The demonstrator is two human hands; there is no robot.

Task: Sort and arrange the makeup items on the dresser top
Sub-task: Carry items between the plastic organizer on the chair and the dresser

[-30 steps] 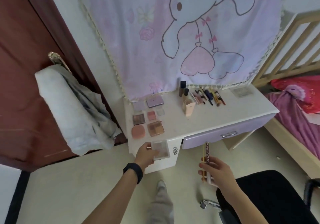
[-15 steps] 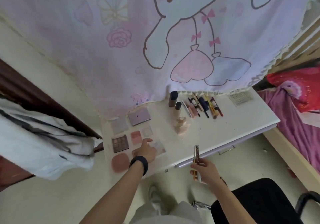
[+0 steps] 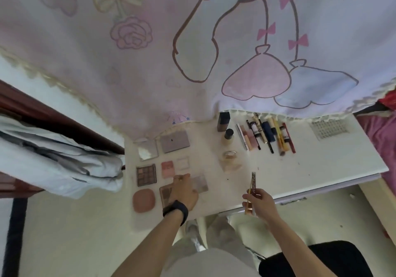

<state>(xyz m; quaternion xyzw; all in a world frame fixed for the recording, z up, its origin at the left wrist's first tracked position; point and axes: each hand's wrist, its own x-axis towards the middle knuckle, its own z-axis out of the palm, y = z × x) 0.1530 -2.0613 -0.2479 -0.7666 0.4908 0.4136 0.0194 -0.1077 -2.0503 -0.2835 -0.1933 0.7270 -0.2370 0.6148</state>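
The white dresser top [image 3: 300, 169] holds several flat palettes at its left: a mauve case [image 3: 175, 141], a mirrored one [image 3: 147, 150], a dark eyeshadow grid [image 3: 146, 174], a pink blush [image 3: 167, 168] and a round pink compact [image 3: 143, 200]. My left hand [image 3: 184, 191] rests over a brown palette [image 3: 165, 193], fingertips touching a clear-lidded palette [image 3: 201, 183] beside it. My right hand [image 3: 260, 202] grips two slim makeup pens [image 3: 252, 185] above the front edge. A row of pencils and lipsticks [image 3: 266, 134] lies at the back.
Bottles [image 3: 228, 136] stand and lie mid-dresser, near a dark one [image 3: 224, 121]. A clear gridded case [image 3: 329, 127] sits back right. A cartoon cloth [image 3: 214, 40] hangs over the rear edge. Grey clothing [image 3: 53, 161] hangs left; a black chair [image 3: 321, 259] is lower right.
The view has closed in on the dresser. My left hand set the clear-lidded palette down among the others. My right hand rose with the pens to the front edge.
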